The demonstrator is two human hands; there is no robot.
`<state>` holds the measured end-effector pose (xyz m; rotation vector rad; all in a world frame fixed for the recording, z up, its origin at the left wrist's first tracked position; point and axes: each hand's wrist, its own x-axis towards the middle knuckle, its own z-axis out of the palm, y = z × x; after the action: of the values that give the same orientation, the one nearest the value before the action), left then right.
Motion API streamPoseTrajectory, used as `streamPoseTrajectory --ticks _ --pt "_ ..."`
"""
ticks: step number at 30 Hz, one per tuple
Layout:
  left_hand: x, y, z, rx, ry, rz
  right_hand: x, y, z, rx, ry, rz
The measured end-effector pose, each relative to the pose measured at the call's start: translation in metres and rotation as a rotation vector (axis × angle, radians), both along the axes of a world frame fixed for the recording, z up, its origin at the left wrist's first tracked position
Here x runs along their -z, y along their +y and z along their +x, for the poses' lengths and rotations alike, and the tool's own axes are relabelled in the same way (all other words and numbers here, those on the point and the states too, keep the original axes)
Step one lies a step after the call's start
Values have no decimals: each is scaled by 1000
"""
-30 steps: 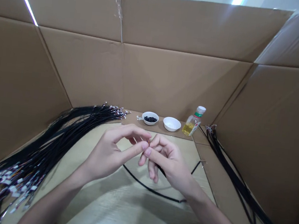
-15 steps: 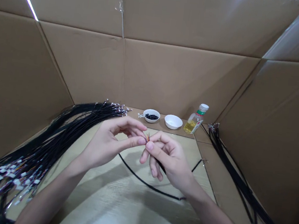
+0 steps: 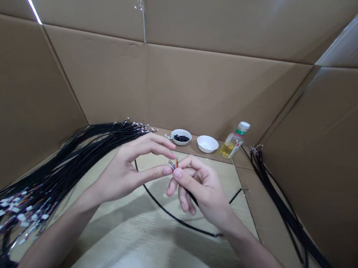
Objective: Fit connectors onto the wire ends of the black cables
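My right hand (image 3: pixel 200 186) pinches a black cable (image 3: pixel 175 217) close to its end, thumb against forefinger. From that pinch, thin coloured wires (image 3: pixel 173 164) fan out, some orange, others pale or bluish. My left hand (image 3: pixel 136 161) is just to the left of the wire ends, its thumb and fingers apart; the thumb tip is at or very near the wires. Below both hands the cable loops across the table, and another end (image 3: pixel 240 190) with bare strands lies to the right.
A large bundle of black cables (image 3: pixel 83 166) with white connectors lies at the left. Behind my hands stand a bowl (image 3: pixel 180 143) of small black parts, a white bowl (image 3: pixel 207 145) and a bottle (image 3: pixel 232 142) of yellow liquid. More cables (image 3: pixel 284 207) run along the right cardboard wall.
My left thumb and fingers have spread apart and shifted slightly left, off the wires. The wires now fan out more visibly. My right hand keeps its pinch.
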<state>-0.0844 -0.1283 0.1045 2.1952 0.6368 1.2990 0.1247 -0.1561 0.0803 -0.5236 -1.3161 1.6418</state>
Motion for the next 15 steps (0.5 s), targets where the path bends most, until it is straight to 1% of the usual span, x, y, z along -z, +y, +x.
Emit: streamPoseTrajectory --ticks 10,15 --pt "-4 -1 -8 -19 61 -11 -1 -1 0 -11 -26 -9" --pt "-5 -2 -8 -9 55 2 -1 0 0 0 -45 -17"
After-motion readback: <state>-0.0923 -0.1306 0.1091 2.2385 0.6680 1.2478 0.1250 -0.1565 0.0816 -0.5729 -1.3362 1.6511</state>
